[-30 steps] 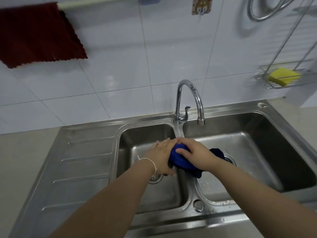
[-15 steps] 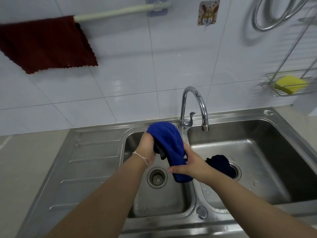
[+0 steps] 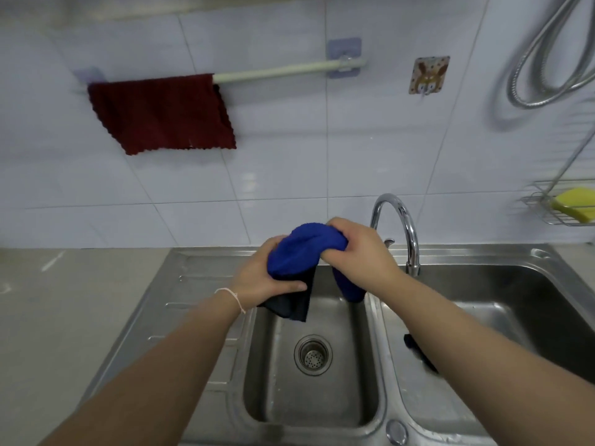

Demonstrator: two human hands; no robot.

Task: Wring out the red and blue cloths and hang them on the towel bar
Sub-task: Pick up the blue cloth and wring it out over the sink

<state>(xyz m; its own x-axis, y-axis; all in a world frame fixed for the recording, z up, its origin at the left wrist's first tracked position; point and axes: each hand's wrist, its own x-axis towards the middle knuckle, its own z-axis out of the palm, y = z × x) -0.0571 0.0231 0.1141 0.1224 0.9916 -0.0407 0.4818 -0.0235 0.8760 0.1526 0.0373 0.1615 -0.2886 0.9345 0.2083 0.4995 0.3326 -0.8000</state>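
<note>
Above the sink (image 3: 206, 284) — blue cloth (image 3: 299, 252), faucet (image 3: 402, 226) just behind.

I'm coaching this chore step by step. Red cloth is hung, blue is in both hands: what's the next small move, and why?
Probably twist the hands in opposite directions. Both the left hand and the right hand grip the bunched blue cloth above the left sink basin, so water would drain there before hanging it on the towel bar.

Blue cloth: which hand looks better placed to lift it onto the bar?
Probably the left hand. It grips the blue cloth on the side nearer the bar, whose free stretch lies right of the red cloth.
</note>
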